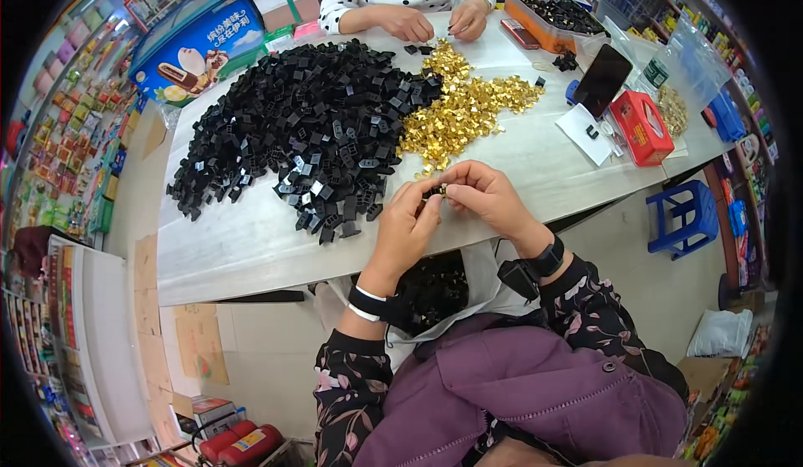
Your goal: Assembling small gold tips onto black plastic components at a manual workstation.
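Close to the table's front edge, my left hand [410,223] pinches a small black plastic piece [433,192] between thumb and fingers. My right hand [485,195] meets it there, thumb and forefinger closed at the piece's right end, where a speck of gold shows; what those fingertips grip is mostly covered. Beyond my hands lies a large heap of black plastic pieces [309,124], spread over the left and middle of the table. Touching its right side is a smaller heap of shiny gold metal pieces [460,120]. Below my hands, a bag [431,291] in my lap holds black and gold pieces.
Across the table [242,258], a co-worker's hands [435,24] handle a small piece. At the right are an orange tub [556,20] of black pieces, a propped phone [602,81] and a red box [641,128]. A blue stool [682,220] stands on the floor.
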Tool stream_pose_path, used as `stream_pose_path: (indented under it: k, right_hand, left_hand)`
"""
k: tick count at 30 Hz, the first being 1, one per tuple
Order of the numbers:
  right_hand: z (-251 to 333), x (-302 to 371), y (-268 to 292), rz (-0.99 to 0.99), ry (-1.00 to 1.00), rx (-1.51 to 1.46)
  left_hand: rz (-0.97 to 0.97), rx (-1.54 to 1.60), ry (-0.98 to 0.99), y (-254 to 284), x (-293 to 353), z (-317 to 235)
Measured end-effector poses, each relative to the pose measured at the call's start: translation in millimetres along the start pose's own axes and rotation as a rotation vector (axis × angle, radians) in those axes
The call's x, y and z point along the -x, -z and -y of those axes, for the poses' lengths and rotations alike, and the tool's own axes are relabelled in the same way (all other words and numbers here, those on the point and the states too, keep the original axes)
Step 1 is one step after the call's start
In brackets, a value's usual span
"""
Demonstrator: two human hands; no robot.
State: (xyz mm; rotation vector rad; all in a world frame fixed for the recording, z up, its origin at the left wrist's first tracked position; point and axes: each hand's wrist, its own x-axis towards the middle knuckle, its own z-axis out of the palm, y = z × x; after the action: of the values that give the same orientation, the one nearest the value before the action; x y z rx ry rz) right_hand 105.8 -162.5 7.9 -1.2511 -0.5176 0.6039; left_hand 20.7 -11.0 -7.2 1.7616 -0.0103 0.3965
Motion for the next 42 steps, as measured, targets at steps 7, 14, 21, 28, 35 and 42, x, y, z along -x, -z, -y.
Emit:
stream_pose_path:
  k: [7, 14, 21, 28, 35, 42]
  right_hand:
    - [1, -1, 7, 0.021, -0.079, 0.082]
    - [0, -1, 10, 0.077, -0.127, 0.226]
    - [13, -9, 7, 0.164, -0.257, 0.218]
    - [9, 1, 25, -0.069, -0.115, 0.258]
    - [1, 7, 18, -0.11, 0.244, 0.887]
    - [0, 0, 14, -0.114, 0.387, 1.105]
  left_hand:
    - [0.051, -0.154, -0.098, 2, -1, 6]
    - [0.054, -0.226, -0.153, 0, 1, 2]
    - [0.011, 0.008, -0.17, 1, 4, -5]
    - [-0.091, 0.32, 0.138, 6, 1, -3]
    - [-0.116, 0.177, 0.118, 7, 2, 4]
    - [-0.176, 0.244, 0.02, -2, 1, -5]
